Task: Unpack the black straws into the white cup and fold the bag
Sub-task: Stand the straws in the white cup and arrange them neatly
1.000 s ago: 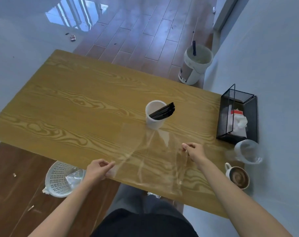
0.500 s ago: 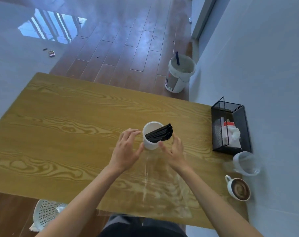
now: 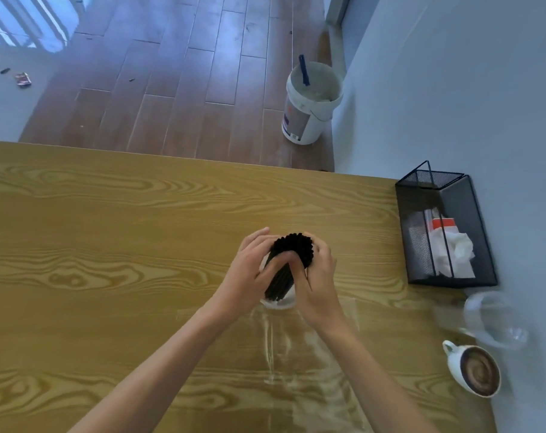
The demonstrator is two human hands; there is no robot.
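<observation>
- While our 2 hands close around the black straws (image 3: pixel 292 254), the bundle stands in the white cup (image 3: pixel 278 303) near the middle of the table (image 3: pixel 109 245).
- Our left hand (image 3: pixel 250 273) wraps the near-left side of the bundle, thumb pressed across the front, probably to stop the straws fanning out.
- Our right hand (image 3: pixel 317 276) cups the right side, fingers curled against the straws, so both hands squeeze them into 1 tight column.
- Only a sliver of the cup's rim shows under our hands; we cannot tell whether either hand touches it.
- The clear bag (image 3: pixel 303 354) lies flat and empty on the table just in front of the cup, touched by neither hand and not yet folded.
- We judge the unpacking is nearly done: tidying the straws comes first, because a leaning bundle could tip the light cup.
- The coffee cup (image 3: pixel 474 373) and the glass (image 3: pixel 490 320) sit at the right edge, close to the bag, so folding calls for care there.
</observation>
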